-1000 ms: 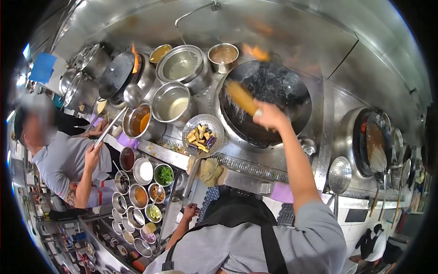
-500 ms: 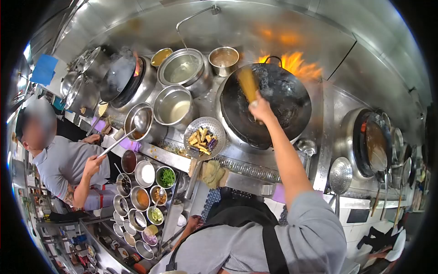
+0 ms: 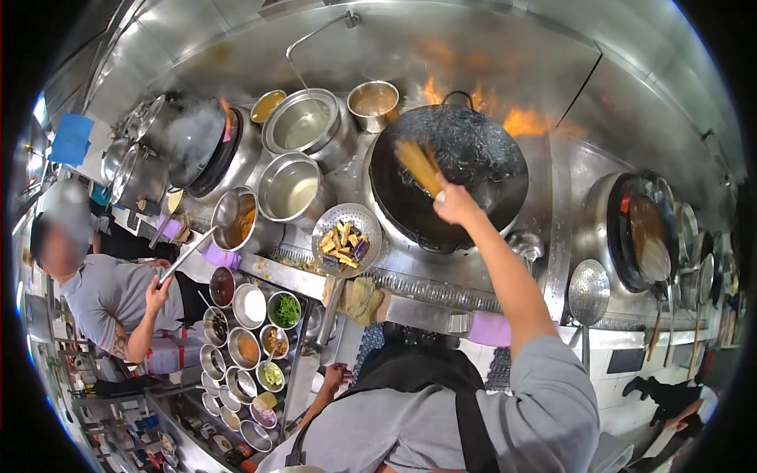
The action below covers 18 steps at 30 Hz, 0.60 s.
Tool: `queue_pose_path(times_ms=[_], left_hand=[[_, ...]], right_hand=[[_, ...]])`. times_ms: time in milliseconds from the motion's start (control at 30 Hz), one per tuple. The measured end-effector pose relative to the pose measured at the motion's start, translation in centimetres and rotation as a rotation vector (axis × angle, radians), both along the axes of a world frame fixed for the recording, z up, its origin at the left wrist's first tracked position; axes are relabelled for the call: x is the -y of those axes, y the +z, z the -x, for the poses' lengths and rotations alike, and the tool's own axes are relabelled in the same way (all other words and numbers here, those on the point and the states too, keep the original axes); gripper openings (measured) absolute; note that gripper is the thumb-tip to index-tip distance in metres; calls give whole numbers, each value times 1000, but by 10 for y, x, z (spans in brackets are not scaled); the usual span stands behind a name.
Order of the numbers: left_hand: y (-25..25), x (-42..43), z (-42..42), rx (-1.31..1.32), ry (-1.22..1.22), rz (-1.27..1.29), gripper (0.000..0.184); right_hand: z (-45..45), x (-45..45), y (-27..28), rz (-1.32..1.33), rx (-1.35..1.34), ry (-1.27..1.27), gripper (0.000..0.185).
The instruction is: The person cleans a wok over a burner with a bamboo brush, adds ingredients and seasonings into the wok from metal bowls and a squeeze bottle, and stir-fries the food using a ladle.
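Observation:
My right hand (image 3: 456, 203) is closed round the handle of a bamboo wok brush (image 3: 418, 165). The brush's bristles lie over the left part of a large black wok (image 3: 493, 146), whose inner surface looks wet. Low at my left side, my left hand (image 3: 339, 376) hangs near the counter's edge; its fingers are too small and dark to make out. Between my hands, a perforated strainer (image 3: 372, 223) holds fried eggplant pieces (image 3: 345, 244), its handle pointing toward me. A folded cloth (image 3: 364, 298) lies just below the strainer.
Flames (image 3: 524, 121) rise behind the wok. Steel pots of liquid (image 3: 292, 188) stand to its left, and small bowls of ingredients (image 3: 251, 306) fill the lower left. A co-worker (image 3: 118, 292) holds a ladle at the left. Another wok (image 3: 643, 229) and a skimmer (image 3: 589, 292) are at the right.
The brush has swung left and down within the wok, with my right hand slightly lower. The flames behind have shrunk. The co-worker's ladle has shifted. The whole view has moved slightly.

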State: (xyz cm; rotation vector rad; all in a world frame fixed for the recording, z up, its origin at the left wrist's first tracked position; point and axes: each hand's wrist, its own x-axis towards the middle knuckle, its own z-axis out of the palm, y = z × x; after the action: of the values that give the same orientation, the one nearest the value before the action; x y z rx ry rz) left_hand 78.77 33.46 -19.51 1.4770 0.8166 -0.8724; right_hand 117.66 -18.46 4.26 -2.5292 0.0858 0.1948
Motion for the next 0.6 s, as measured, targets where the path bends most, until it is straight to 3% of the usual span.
queue_pose_path(times_ms=[33,67,167,200,233,267,300,333,367,400,433,467,500,600], left_hand=[[-5,-3,-2,34,52,52,17],[-6,-3,-10,56,59,44,18],[7,4,-14,77,71,-14,20],[-10,-4,-8,92,109,45,21],[-7,-5,-6,76,69,6,22],[-4,-2,-1,60,32,-30,24],[-3,0,4,48,-46,-77,23],[-2,0,9,36,-124,-125,23],[-1,0,15,24,-203,-171,23],[-42,-16,33,108,-305,-143,22],[-63,-22,43,199,-401,-116,22],[-52,-13,40,293,-487,-91,22],[-53,-22,44,576,-869,-283,22],[-13,-26,41,308,-589,-296,20]], right_hand=[[22,0,-3,14,61,95,76],[45,6,36,-57,-120,143,74],[56,103,84,151,-323,270,74],[34,150,81,106,-380,349,71],[14,193,45,243,-265,187,74],[-14,209,20,166,-242,-116,74],[-17,174,40,418,50,-125,73],[-23,139,34,387,137,-214,61],[-27,103,30,295,45,-259,51],[-36,78,-8,174,2,-225,43],[-17,42,2,128,13,-119,56],[-7,19,-11,6,16,-64,71],[8,10,-19,-64,1,41,81],[73,30,85,7,-307,190,77]])
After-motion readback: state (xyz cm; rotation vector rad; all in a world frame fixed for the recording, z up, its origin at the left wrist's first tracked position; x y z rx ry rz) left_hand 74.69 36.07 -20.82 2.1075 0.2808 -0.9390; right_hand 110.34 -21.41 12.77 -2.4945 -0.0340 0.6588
